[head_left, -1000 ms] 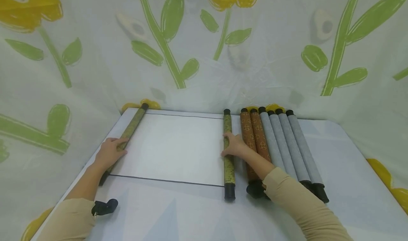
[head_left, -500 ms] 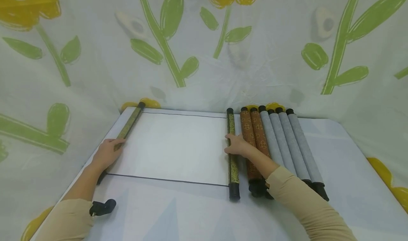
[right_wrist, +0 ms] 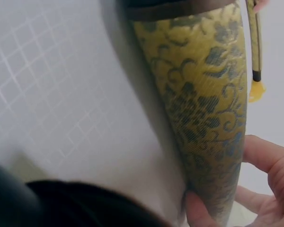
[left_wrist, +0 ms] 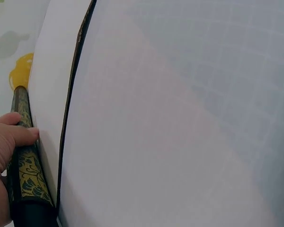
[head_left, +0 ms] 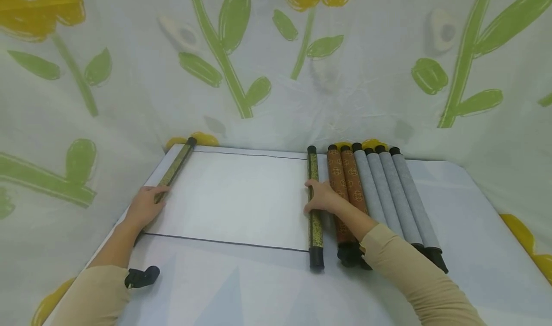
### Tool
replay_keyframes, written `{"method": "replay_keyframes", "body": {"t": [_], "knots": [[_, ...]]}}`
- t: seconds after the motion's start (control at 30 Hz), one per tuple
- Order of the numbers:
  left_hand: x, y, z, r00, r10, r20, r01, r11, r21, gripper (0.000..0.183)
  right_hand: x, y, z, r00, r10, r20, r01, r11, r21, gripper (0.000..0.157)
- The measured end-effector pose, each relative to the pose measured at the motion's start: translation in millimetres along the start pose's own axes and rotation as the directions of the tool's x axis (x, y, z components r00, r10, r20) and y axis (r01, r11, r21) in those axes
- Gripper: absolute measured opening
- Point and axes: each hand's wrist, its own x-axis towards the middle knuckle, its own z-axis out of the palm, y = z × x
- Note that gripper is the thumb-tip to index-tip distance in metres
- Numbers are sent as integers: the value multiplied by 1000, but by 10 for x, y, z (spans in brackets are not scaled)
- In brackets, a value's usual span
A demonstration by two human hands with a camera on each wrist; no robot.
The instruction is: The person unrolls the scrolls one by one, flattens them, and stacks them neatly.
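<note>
A hanging scroll lies partly unrolled, its blank white paper (head_left: 241, 201) flat between two rollers covered in gold and dark floral brocade with black end knobs. My left hand (head_left: 144, 206) grips the left roller (head_left: 176, 165) near its middle; in the left wrist view, fingers and thumb of that hand (left_wrist: 7, 142) curl round the brocade (left_wrist: 32, 172). The right roller (head_left: 316, 232) is held by my right hand (head_left: 323, 196). Up close in the right wrist view, thumb and fingers of the right hand (right_wrist: 274, 182) pinch this roller (right_wrist: 203, 94) from both sides.
Right of the scroll, two brown patterned rolled scrolls (head_left: 337, 172) and several grey ones (head_left: 407, 192) lie side by side, under and beyond my right forearm. The white table (head_left: 207, 287) meets a flower-printed curtain (head_left: 366, 91) behind. A black wrist mount (head_left: 142, 276) sits by my left cuff.
My right hand has shifted the right roller slightly rightward, and my left hand the left roller slightly leftward, widening the exposed paper. Over the last half second both have stayed nearly still.
</note>
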Motion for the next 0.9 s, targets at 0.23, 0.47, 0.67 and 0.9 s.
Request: {"method": "replay_keyframes", "body": {"t": [0.23,0.47,0.67,0.9], "knots": [[7,-72,-55,1000,-9,-21,9,1000,-1,41,11,-52,67,1000,-20,-13,20,1000,10,78],[-2,-135,-76,1000,-13,-26,13,1000,8,41,-4,-62,26,1000,5,11,-5,1000,21,79],[-13,-164,-111,998,15,-66,-14,1000,24,41,-46,-26,-84,998,-14,63,9,998,69,77],[-21,-245,-141,997,47,-55,-45,998,39,40,-61,14,-83,996,22,82,-25,999,36,72]]}}
